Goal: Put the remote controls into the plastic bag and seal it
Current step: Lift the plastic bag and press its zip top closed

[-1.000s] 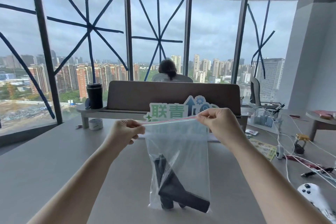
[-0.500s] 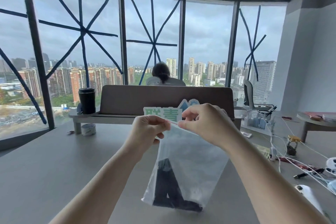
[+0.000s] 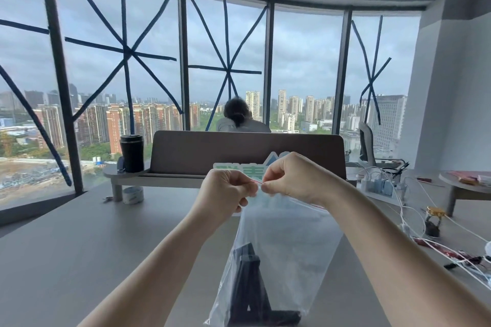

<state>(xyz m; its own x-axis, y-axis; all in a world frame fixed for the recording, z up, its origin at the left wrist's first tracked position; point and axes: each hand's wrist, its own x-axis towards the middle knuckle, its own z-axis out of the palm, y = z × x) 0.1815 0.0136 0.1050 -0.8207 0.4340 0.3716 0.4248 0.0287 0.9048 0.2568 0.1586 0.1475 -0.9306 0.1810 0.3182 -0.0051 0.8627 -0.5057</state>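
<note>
A clear plastic bag (image 3: 287, 241) with a red zip strip hangs above the grey table (image 3: 79, 247). Black remote controls (image 3: 249, 289) lie crossed in its bottom. My left hand (image 3: 225, 191) and my right hand (image 3: 292, 178) both pinch the zip strip at the bag's top. Their fingertips meet at nearly the same spot near the strip's left end. To the right, the strip runs behind my right wrist and is partly hidden.
A brown divider panel (image 3: 247, 151) on a low shelf crosses the table behind the bag, with a black cup (image 3: 131, 152) at its left end and a tape roll (image 3: 132, 194) below. White cables (image 3: 414, 223) and small items lie at right. A person sits beyond the divider.
My hands, spread wide along the zip strip a second ago, have come together at the top. The bag now hangs in a cone shape. The camera has tilted.
</note>
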